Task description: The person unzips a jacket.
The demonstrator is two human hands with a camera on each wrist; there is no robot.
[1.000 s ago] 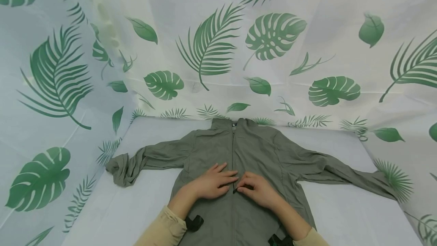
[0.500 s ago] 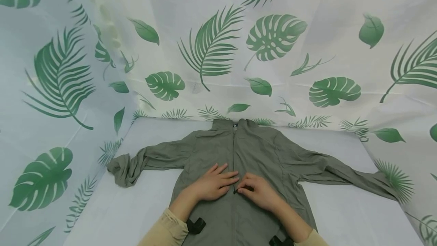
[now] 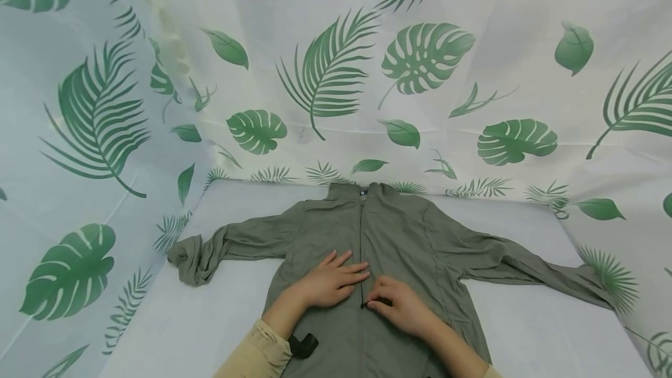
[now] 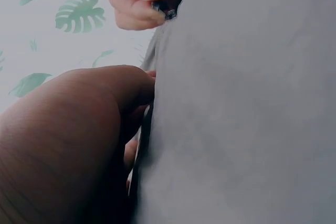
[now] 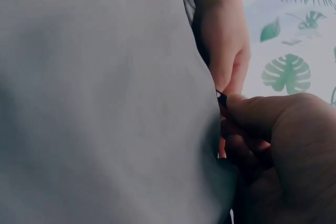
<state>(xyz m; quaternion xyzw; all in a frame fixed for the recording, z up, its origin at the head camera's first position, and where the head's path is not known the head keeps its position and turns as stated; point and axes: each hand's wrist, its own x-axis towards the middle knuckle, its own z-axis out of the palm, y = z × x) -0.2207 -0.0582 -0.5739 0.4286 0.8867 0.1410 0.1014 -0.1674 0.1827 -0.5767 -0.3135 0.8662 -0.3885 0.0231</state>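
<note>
A grey-green zip-up jacket (image 3: 325, 232) lies front up with both sleeves spread to the sides. My right hand (image 3: 401, 307) pinches a small black zipper pull (image 3: 363, 305) between thumb and fingers, at the middle of the jacket's front. In the left wrist view the dark zipper pull (image 4: 167, 12) shows at those fingertips. My left hand (image 3: 328, 282) rests with its fingers extended on the jacket, just left of the zipper line. The right wrist view has the pull (image 5: 221, 98) in the right hand's pinch, with the left hand (image 5: 223, 40) close behind it.
Under the jacket is a white table surface (image 3: 168, 314). White sheets with green leaf prints (image 3: 336, 150) rise at the back and left. The left sleeve end (image 3: 189, 258) is bunched up; the right sleeve (image 3: 546, 267) stretches toward the table's right edge.
My right hand has moved a little down the jacket's front, taking the zipper pull with it. The left hand keeps its place on the cloth. The whole view has shifted slightly.
</note>
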